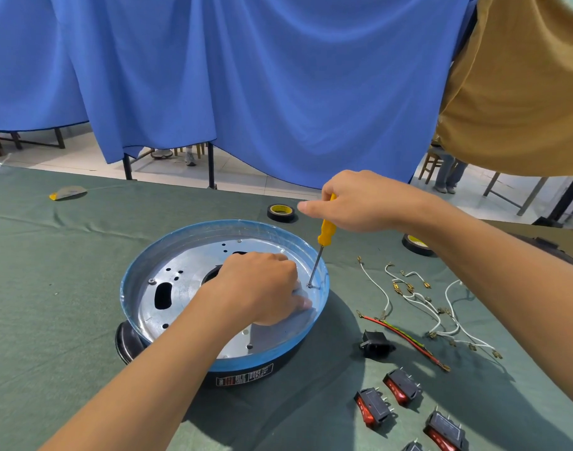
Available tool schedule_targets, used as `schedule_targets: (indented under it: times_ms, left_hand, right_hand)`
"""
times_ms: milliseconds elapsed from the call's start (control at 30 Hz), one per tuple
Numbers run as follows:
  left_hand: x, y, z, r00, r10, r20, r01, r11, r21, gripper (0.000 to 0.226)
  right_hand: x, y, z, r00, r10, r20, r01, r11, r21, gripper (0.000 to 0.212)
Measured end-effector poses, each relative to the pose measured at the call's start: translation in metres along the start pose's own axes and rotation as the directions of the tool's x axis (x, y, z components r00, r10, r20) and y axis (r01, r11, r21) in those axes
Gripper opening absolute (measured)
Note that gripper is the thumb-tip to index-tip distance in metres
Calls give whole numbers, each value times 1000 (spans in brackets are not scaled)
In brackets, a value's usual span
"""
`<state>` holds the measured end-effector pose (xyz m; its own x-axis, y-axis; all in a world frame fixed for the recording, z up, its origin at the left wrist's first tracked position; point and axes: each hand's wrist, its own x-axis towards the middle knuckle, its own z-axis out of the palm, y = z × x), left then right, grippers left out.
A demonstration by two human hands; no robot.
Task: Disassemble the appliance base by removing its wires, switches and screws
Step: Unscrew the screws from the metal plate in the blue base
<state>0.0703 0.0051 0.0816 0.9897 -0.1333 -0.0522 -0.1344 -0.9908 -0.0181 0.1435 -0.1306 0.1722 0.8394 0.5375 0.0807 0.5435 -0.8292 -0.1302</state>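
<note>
Yellow plastic marked the screwdriver that a person's right hand gripped, fingers curled round the top of the handle. Its steel tip was set on a screw at the right edge of the metal plate inside the appliance base. The round, blue-rimmed base sat near the middle of the green-covered bench, with the left hand inside it. That hand's fingers were bent, tips pressed on the plate just beside the screw; whether they pinched anything could not be told.

Right of the base, and apart from it, lay white wires, a red wire, a black socket and, nearer, red rocker switches. A roll of black tape rested just beyond the base's far rim.

The base looked rigid and fairly light, its sheet-metal plate smooth and likely slippery. A firm press on the plate, or a grip on the rim or the black side handle, appeared the surest hold while the screw was turned. The screw, small and easily lost once freed, would probably need a pinch to lift out.
</note>
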Motion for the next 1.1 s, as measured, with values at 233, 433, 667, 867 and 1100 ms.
schedule_targets:
  times_ms: [233, 433, 667, 867, 1100]
  left_hand:
    - [-1, 0, 0, 1000, -2, -2, 2, 1000, -2, 49]
    - [-2, 1, -3, 1000, 2, 6, -2, 1000, -1, 47]
    - [-3, 1, -2, 1000, 0, 1, 0, 1000, -11, 47]
    - [-3, 1, -2, 1000, 4, -5, -4, 1000, -4, 47]
    - [-1, 1, -1, 1000, 6, -2, -6, 1000, -4, 50]
  right_hand:
    - [-2, -1, 0, 999, -50, -1, 50, 997, 59, 29]
    - [-2, 0, 2, 995, -91, -37, 94, 991, 92, 19]
    - [-1, 0, 5, 996, -60, -64, 65, 995, 73, 40]
    - [-1, 0, 4, 999, -2, -54, 4, 999, 36, 45]
    - [-3, 1, 2, 1000, 3, 8, -3, 1000, 23, 26]
